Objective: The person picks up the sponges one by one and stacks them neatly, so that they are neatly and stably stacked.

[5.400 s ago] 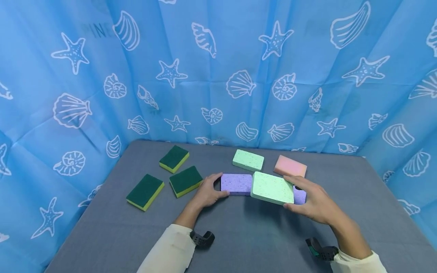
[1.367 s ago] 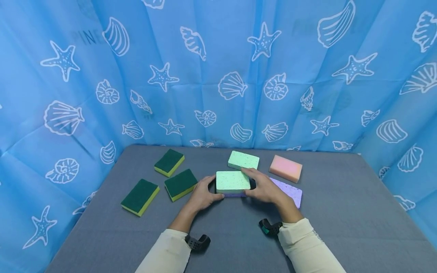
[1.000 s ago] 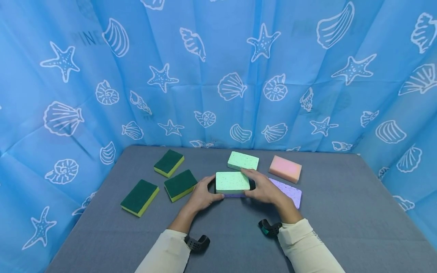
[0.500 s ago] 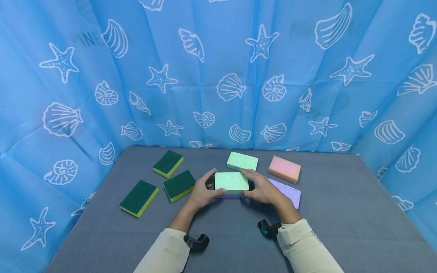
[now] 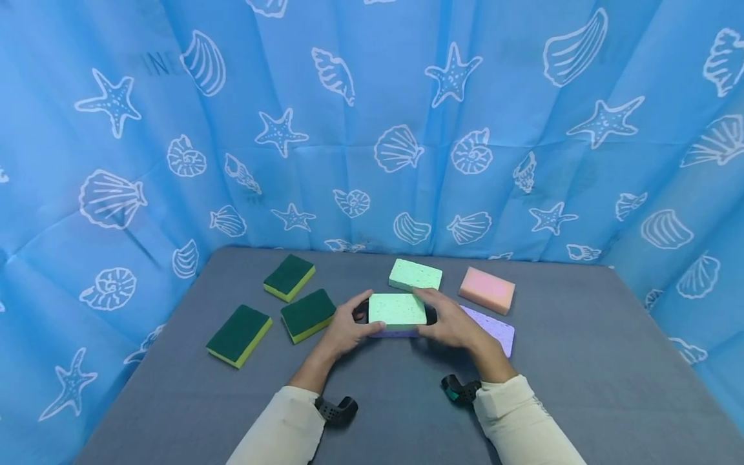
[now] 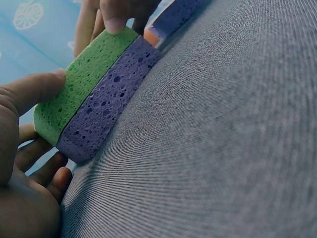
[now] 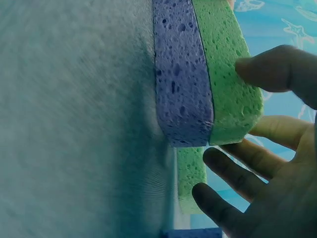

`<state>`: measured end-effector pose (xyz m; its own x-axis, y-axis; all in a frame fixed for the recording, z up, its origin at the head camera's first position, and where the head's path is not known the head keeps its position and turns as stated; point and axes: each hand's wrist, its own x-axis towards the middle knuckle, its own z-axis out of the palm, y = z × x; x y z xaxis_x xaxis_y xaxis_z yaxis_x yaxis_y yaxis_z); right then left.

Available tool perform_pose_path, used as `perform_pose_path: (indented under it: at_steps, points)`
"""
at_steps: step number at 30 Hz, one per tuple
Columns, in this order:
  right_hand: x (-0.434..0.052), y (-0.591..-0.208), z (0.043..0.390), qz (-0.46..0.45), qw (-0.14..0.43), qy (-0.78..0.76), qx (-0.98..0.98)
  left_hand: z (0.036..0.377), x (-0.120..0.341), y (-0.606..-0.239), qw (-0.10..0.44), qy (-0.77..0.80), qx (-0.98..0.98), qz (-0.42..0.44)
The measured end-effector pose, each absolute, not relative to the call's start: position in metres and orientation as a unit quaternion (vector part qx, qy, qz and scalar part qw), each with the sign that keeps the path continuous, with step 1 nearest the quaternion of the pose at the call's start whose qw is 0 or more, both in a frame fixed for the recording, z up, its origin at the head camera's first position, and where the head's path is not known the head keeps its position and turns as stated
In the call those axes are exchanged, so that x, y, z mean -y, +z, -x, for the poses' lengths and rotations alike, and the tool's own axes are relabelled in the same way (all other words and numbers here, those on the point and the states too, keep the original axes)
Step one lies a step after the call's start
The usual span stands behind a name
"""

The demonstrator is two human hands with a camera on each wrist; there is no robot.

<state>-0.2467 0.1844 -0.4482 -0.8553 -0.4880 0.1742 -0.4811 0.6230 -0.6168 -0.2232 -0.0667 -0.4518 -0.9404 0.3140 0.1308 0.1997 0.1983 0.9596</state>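
Sponges surround the stack: green one (image 5: pixel 415 275) behind; purple one (image 5: pixel 491 329) beside.

A grey cloth-covered table (image 5: pixel 581 361) carries the sponges. On its left side lie three green-topped yellow scouring sponges (image 5: pixel 289 277) (image 5: pixel 308 314) (image 5: pixel 239 335). Near the middle a purple sponge (image 6: pixel 106 106) rests flat on the cloth with a light green sponge (image 5: pixel 397 309) stacked on top. Behind them lies another light green sponge (image 5: pixel 415 275), to its right a pink sponge (image 5: pixel 487 290), and a second purple sponge (image 5: pixel 494 330) nearer the right.
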Motion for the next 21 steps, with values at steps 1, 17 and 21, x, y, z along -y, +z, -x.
perform_pose_path:
  at_steps: [1, 17, 21]
  points:
    - [-0.186, -0.447, 0.246, 0.269, -0.001, -0.34, -0.901, 0.223, 0.066, -0.452, 0.047, 0.612, -0.772, -0.167]
    - [-0.206, -0.408, 0.228, 0.26, -0.048, -0.335, -0.904, 0.224, 0.067, -0.452, 0.047, 0.611, -0.77, -0.178]
    - [-0.212, -0.398, 0.222, 0.254, -0.062, -0.328, -0.908, 0.224, 0.067, -0.452, 0.048, 0.609, -0.772, -0.175]
